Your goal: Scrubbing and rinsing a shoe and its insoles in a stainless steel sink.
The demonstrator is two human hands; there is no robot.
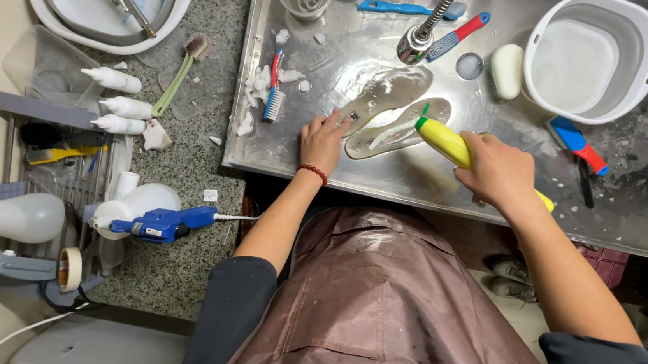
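Observation:
Two translucent grey insoles (393, 110) lie side by side in a steel sink tray (433, 188), wet and shiny. My left hand (323, 140) presses flat on the tray, its fingertips touching the near end of the insoles. My right hand (498, 171) grips a yellow squeeze bottle (445, 140) with a green nozzle, tilted so the nozzle points down at the nearer insole, where a white streak of liquid lies. A metal spray hose head (416, 43) hangs just above the farther insole.
A white basin (594, 57) sits at the tray's far right. Brushes lie around: a red and blue one (273, 88), a blue one (403, 8), a white scrubber (506, 70). On the granite counter (176, 263) to the left are white bottles (112, 103) and a blue tool (160, 222).

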